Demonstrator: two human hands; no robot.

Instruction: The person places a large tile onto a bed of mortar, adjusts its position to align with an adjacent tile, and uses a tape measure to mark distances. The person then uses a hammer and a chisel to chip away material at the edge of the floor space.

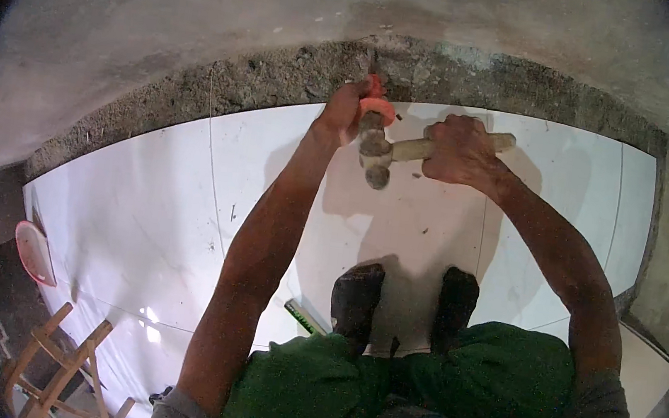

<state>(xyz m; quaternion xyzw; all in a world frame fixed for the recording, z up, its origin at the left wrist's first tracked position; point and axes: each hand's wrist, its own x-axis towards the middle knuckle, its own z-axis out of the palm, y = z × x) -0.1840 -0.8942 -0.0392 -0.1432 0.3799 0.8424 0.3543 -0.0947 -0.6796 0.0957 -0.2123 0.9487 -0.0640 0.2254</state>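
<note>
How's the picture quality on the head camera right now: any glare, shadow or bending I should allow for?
Head view: strong fisheye, so the tile edge against the rough mortar strip bows and the corners go black; a glare patch sits on the white tiles at lower left; soft shadows fall beside both forearms; the left hand, right hand and hammer look slightly soft.

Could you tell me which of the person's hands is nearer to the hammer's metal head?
The left. The left hand, gripping an orange-handled tool, sits right beside the hammer head. The right hand grips the wooden handle farther along, to the head's right.
</note>
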